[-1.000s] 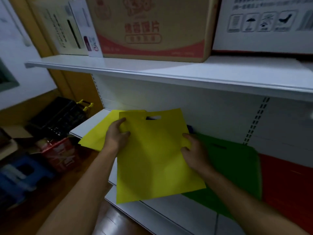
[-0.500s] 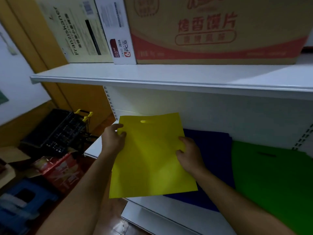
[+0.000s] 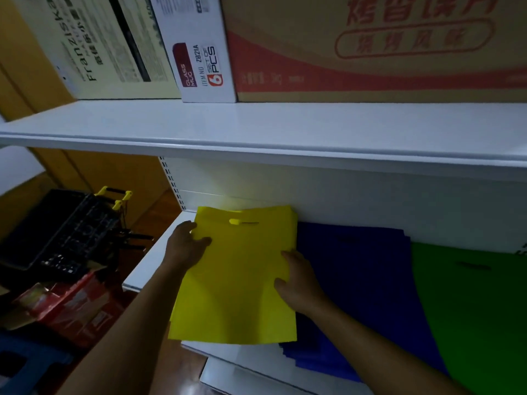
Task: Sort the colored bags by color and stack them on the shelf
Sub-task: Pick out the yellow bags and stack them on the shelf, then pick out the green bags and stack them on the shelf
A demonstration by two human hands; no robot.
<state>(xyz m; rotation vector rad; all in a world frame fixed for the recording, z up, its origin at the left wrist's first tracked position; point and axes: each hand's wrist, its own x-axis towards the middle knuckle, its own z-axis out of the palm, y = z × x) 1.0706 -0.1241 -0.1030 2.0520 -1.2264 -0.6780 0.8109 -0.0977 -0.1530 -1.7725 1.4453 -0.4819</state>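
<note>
Fingers (image 3: 199,240) gripping yellow bag (image 3: 236,280), shelf (image 3: 154,252)

We reach both bare forearms up from the near edge. Our left hand (image 3: 186,248) lies farther and to the left, thumb curled inward. Our right hand (image 3: 299,283) sits nearer, to the right, fingers bent leftward.

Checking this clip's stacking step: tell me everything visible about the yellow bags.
The yellow bags are flat, matte, fabric-like, and lie as a small stack at the left end of the lower shelf; layered edges show at the top right corner. The top bag has a die-cut slot handle near the back wall. The front edge overhangs the shelf. The left hand grips the left edge, thumb on top; the right hand holds the right edge, beside the blue bags.
</note>
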